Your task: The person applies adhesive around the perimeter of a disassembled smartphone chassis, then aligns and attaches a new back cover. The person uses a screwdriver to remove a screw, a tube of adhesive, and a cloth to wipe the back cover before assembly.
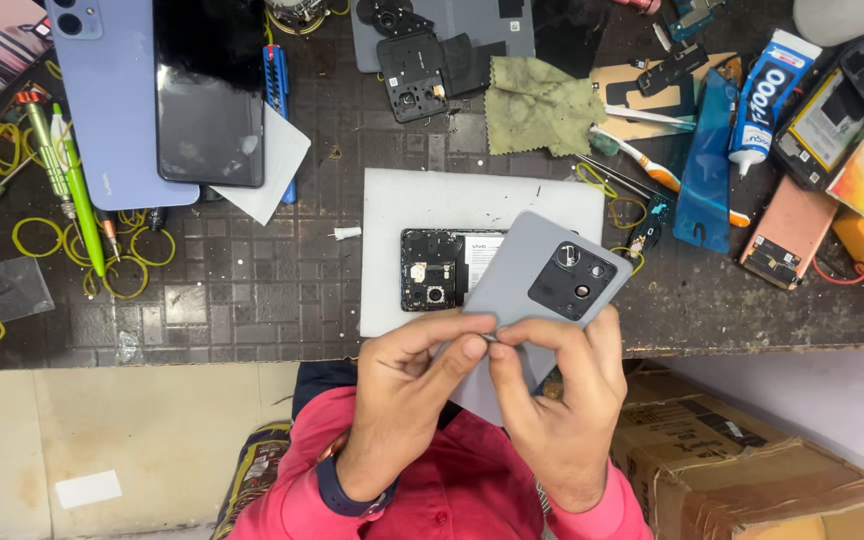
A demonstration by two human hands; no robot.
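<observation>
Grey plastic phone back cover (542,285) with a black square camera block is held above the near edge of the dark tiled table (252,300). The left hand (407,400) and right hand (562,400) each grip it, fingertips pinched closed at its lower edge. Behind it, an opened black phone body (437,268) lies on a white rectangular mat (422,200).

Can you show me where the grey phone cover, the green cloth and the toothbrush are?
grey phone cover (537,275): head view, on its flat back beside the camera block.
green cloth (537,105): head view, middle of the crumpled fabric.
toothbrush (642,160): head view, on its white handle.
</observation>
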